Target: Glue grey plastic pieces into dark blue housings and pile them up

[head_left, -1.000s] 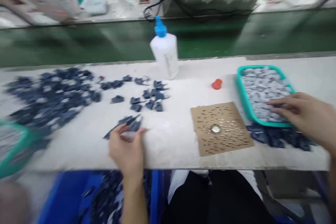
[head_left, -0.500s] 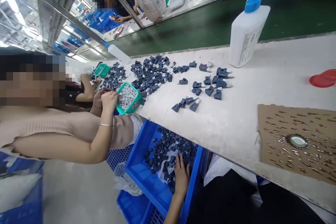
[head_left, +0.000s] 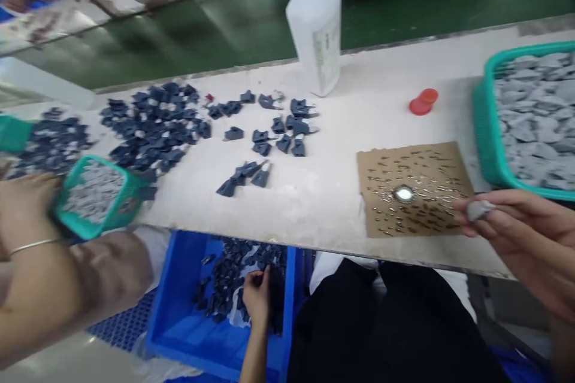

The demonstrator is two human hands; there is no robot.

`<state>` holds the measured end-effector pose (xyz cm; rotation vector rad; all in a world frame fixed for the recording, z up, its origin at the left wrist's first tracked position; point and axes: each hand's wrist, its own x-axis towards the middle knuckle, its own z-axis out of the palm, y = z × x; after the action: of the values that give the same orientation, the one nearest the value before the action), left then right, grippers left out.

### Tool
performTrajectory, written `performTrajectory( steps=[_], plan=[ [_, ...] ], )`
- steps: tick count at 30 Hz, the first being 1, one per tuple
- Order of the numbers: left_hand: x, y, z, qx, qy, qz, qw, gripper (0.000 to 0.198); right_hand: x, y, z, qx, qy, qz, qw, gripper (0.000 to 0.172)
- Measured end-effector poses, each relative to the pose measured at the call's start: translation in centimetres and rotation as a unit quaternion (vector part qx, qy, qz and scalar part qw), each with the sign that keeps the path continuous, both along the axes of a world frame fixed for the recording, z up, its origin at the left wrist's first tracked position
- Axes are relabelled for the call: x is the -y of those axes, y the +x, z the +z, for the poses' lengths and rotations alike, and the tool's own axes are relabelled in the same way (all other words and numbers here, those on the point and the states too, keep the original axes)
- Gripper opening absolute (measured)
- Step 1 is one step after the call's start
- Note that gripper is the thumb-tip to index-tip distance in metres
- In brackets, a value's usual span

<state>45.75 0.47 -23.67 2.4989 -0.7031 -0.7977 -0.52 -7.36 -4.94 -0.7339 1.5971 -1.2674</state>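
My left hand (head_left: 257, 299) is down inside the blue bin (head_left: 179, 335), among many dark blue plastic parts (head_left: 224, 278). Its fingers are curled together around one dark blue plastic part, partly hidden by the hand. On the right, my right hand (head_left: 530, 233) pinches a small light-grey plastic piece (head_left: 480, 210) between thumb and fingers. It hovers over the near right corner of a brown cardboard sheet (head_left: 372, 176), which is covered with small shiny metal-looking bits and a round bright cap (head_left: 404, 194). Close to that hand stands a green basket (head_left: 487, 125) full of similar grey pieces.
Assembled-looking dark blue pieces lie in a heap (head_left: 153, 125) and small groups (head_left: 242, 176) on the white table (head_left: 314, 203). A white bottle (head_left: 318, 36) and a red cap (head_left: 423, 102) stand behind. At left, a co-worker's arm (head_left: 36, 275) is beside another green basket (head_left: 85, 230).
The view has swung right, bringing my right hand with the grey piece and the large green basket into sight. My left hand's spread fingers have closed around a dark part in the bin.
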Motion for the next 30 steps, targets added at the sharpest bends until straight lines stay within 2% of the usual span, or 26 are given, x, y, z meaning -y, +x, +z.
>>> performTrajectory(
  steps=[3,6,8,11,13,15,19,21,23,27,30],
  plan=[
    [1.4,0.1,1.2,-0.022,-0.052,0.076,0.996,0.031,0.8,0.5,0.7,0.037,0.037,0.011,0.999,0.034],
    [2.5,-1.0,4.0,-0.063,-0.143,0.119,0.98,0.034,1.1,1.0,1.4,0.052,0.049,0.031,0.997,0.037],
    [3.2,-2.6,6.8,-0.095,-0.204,0.116,0.967,0.046,1.1,1.3,1.7,0.062,0.046,0.037,0.996,0.036],
    [4.4,-5.8,11.3,-0.187,-0.26,0.087,0.943,0.06,1.2,1.8,1.9,0.089,0.035,0.051,0.994,0.026],
    [5.2,-8.1,13.8,-0.283,-0.287,0.069,0.913,0.059,1.4,2.0,2.0,0.131,0.03,0.062,0.989,0.018],
    [6.0,-10.4,15.4,-0.385,-0.314,0.038,0.867,0.05,1.6,2.3,2.0,0.176,0.033,0.056,0.982,0.018],
    [8.2,-15.5,16.7,-0.572,-0.301,-0.071,0.759,0.025,2.0,2.8,1.8,0.224,0.053,0.04,0.972,0.025],
    [9.5,-18.0,16.7,-0.639,-0.29,-0.126,0.701,0.024,2.0,3.1,1.7,0.224,0.056,0.039,0.972,0.028],
    [10.6,-20.1,16.6,-0.672,-0.297,-0.167,0.657,0.028,2.0,3.3,1.5,0.216,0.055,0.046,0.974,0.026],
    [11.7,-22.6,16.0,-0.718,-0.27,-0.163,0.621,0.034,1.8,3.3,1.4,0.182,0.047,0.067,0.98,0.017],
    [11.9,-23.1,15.9,-0.728,-0.25,-0.156,0.618,0.038,1.8,3.3,1.4,0.158,0.044,0.075,0.984,0.018]
  ],
)
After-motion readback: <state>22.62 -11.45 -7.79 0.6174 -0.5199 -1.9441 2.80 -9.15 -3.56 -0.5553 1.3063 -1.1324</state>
